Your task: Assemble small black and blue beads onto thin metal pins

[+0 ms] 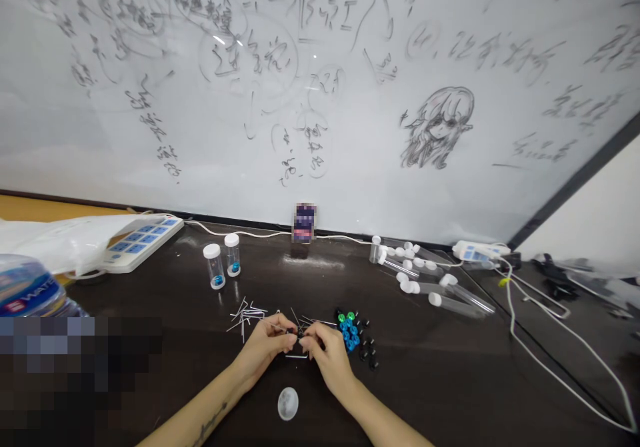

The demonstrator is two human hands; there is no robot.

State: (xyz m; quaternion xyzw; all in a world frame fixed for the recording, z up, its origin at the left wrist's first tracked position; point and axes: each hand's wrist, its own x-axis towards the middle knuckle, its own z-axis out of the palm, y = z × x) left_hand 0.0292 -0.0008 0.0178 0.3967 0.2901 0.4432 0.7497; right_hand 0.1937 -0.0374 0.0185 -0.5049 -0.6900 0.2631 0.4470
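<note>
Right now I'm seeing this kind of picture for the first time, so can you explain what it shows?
There's no machine here, just a person's two bare hands, filmed by a camera worn on that person's head, looking forward and down. The left hand and right hand hold a small dark thing at their fingertips, too small to identify. On the dark table, bent metal rods lie near the left hand; blue pieces, green pieces and black pieces lie beside the right. Farther back, two white-capped vials stand upright. Behind everything is a whiteboard with writing.
</note>
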